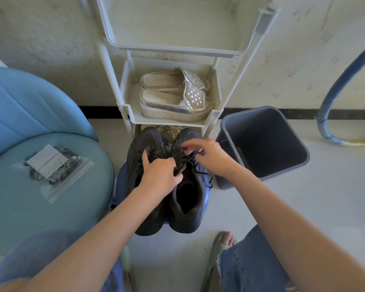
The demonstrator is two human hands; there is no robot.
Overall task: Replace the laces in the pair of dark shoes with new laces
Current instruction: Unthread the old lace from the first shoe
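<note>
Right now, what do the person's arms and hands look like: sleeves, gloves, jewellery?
The left forearm and the right forearm are bare, with no sleeve on them. The left hand and the right hand are bare too: no gloves, and no ring, watch or bracelet shows.

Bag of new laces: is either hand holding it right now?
No, the bag of new laces lies on the blue chair seat, while the left hand and right hand are both at the dark shoes.
</note>
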